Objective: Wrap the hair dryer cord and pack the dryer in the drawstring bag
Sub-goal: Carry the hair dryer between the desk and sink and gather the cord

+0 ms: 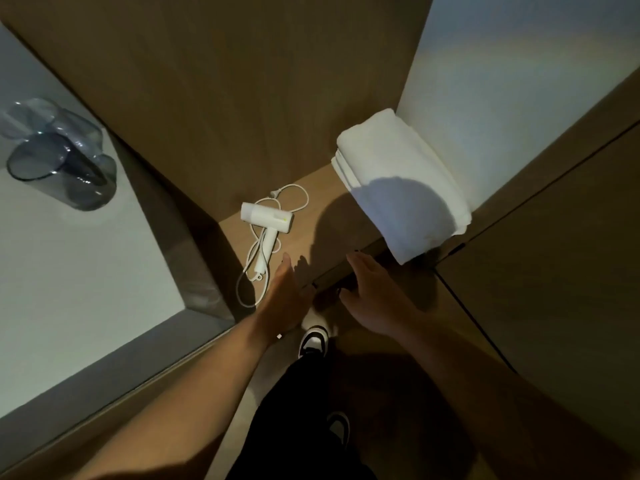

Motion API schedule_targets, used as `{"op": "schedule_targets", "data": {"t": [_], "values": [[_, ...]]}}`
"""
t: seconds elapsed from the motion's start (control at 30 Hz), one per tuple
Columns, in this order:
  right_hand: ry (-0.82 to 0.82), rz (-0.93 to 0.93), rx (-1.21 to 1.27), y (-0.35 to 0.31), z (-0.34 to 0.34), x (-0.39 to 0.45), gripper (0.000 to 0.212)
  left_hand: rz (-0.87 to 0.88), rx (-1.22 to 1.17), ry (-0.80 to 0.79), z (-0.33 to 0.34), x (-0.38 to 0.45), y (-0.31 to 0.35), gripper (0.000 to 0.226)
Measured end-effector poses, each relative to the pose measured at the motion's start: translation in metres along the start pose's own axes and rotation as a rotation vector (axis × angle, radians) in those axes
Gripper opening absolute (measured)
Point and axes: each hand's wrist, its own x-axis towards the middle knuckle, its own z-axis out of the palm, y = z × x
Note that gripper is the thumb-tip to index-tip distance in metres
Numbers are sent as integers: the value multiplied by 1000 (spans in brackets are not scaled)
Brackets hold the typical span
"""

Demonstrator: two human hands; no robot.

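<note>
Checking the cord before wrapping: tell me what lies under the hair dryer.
The loose white cord runs beneath the hair dryer, on the wooden shelf. How the cord lies directly underneath is covered.

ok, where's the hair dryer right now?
Head view: the hair dryer lies on the wooden shelf, centre-left, on its loose cord, just beyond the left hand and left of the folded white towel.
</note>
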Motion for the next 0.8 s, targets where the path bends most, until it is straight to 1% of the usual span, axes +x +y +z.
{"op": "schedule_targets", "data": {"t": [0.07, 0.13, 0.23, 0.33, 0.4, 0.47, 0.53, 0.67, 0.8], "values": [[-19, -4, -1, 3, 1, 24, 71, 29, -4, 0, 7, 26, -11, 45], [-44, 0, 0, 10, 4, 49, 71, -9, 49, -18, 16, 52, -20, 50], [-57, -1, -2, 23, 13, 90, 71, -206, 128, -9, 30, 90, -38, 65], [-73, 15, 31, 39, 27, 129, 71, -342, 160, -46, 45, 133, -69, 74], [-91, 19, 61, 49, 37, 153, 71, -404, 240, 31, 51, 158, -87, 79], [-107, 12, 78, 60, 48, 174, 70, -384, 407, 98, 55, 181, -110, 80], [-111, 3, 88, 72, 59, 194, 70, -376, 473, 115, 58, 201, -129, 75], [-107, -9, 113, 90, 79, 229, 70, -417, 493, 230, 68, 231, -156, 47], [-113, -27, 138, 99, 95, 246, 66, -454, 604, 279, 76, 249, -172, 42]]}}
